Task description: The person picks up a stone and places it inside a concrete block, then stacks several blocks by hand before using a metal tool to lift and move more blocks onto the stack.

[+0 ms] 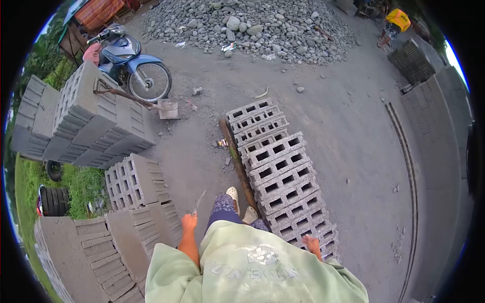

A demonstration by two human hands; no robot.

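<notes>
My left hand is closed around a thin pale stick-like thing that points forward and up from my fist. My right hand hangs by my side with nothing in it, just above the near end of a row of grey hollow concrete blocks laid on the ground. My feet in beige shoes stand on the dirt beside a long wooden plank that runs along the left side of that row.
Stacks of concrete blocks stand to my left, with a shovel leaning on them and a blue motorbike behind. A gravel pile lies ahead. A person in a yellow shirt is far right. Tyres lie in grass.
</notes>
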